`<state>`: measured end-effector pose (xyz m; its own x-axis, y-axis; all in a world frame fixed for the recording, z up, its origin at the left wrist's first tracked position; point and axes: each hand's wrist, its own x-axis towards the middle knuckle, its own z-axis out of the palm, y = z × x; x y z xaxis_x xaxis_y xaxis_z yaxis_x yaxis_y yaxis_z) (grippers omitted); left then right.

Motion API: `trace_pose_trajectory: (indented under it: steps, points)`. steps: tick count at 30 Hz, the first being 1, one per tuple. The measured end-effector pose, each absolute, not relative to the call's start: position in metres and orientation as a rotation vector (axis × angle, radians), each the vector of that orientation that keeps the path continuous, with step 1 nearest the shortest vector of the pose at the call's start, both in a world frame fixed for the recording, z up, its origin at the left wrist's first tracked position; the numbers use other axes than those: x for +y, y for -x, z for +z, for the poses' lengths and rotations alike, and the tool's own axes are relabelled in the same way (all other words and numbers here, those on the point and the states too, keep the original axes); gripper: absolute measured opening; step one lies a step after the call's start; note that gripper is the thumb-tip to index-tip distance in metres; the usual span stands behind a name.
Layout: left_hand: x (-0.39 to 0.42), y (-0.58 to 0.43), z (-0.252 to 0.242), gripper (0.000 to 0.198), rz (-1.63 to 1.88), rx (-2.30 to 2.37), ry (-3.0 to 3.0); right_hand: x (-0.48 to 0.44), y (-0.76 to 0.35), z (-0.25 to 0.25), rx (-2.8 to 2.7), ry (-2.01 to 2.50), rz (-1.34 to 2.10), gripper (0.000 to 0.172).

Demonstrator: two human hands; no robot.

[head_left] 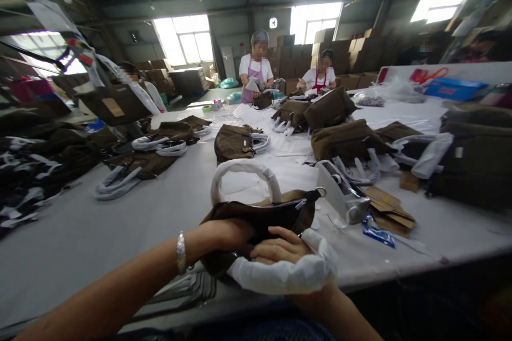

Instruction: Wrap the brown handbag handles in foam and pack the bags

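Note:
A brown handbag [308, 213] stands on the table right in front of me, its zipped top open. White wrapping covers its two handles: the far handle [246, 165] arches upright, and the near handle [280, 275] hangs toward me. My left hand [230, 235] reaches into the bag's opening, its fingers hidden inside. Passing beneath the near handle, my right hand [280, 249] holds the bag's near rim, fingers bent over the edge and thumb out of sight.
Right of the bag stand a grey tape dispenser [344, 194], brown paper pieces [390, 208] and a blue packet [378, 232]. More brown bags [236, 141] lie across the white table [172, 218]. Several people [256, 72] are at the far side and edges. Flat grey pieces [188, 290] lie at the near edge.

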<state>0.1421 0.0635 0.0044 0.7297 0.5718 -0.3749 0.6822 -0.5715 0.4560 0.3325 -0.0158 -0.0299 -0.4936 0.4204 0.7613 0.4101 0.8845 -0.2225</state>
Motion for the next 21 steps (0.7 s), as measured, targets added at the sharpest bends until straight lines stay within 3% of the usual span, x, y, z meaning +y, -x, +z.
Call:
trace_pose_trajectory:
  steps: [2,5,8,11,14,17,21]
  points:
    - [0.067,-0.147,-0.003,0.018,-0.376,0.847,-2.303,-0.017,-0.331,-0.033,-2.137,0.632,0.091,0.018]
    - [0.072,-0.15,0.001,0.044,-0.462,0.713,-2.239,-0.02,-0.331,-0.034,-2.141,0.63,0.136,0.017]
    - [0.073,-0.149,0.025,0.065,-0.44,0.614,-2.185,-0.02,-0.333,-0.032,-2.189,0.696,0.211,0.019]
    - [0.066,-0.139,0.064,0.073,-0.258,0.626,-2.106,-0.018,-0.337,-0.026,-2.157,0.69,0.139,0.017]
    - [0.049,-0.112,0.093,0.064,0.059,0.68,-1.887,-0.016,-0.343,-0.02,-2.019,0.714,0.076,0.021]
    - [0.028,-0.065,0.091,0.061,0.48,0.671,-1.535,-0.015,-0.346,-0.018,-1.951,0.685,-0.013,0.023]
    - [0.015,-0.012,0.049,0.044,1.469,0.647,-0.98,-0.013,-0.344,-0.018,-1.989,0.66,-0.112,0.026]
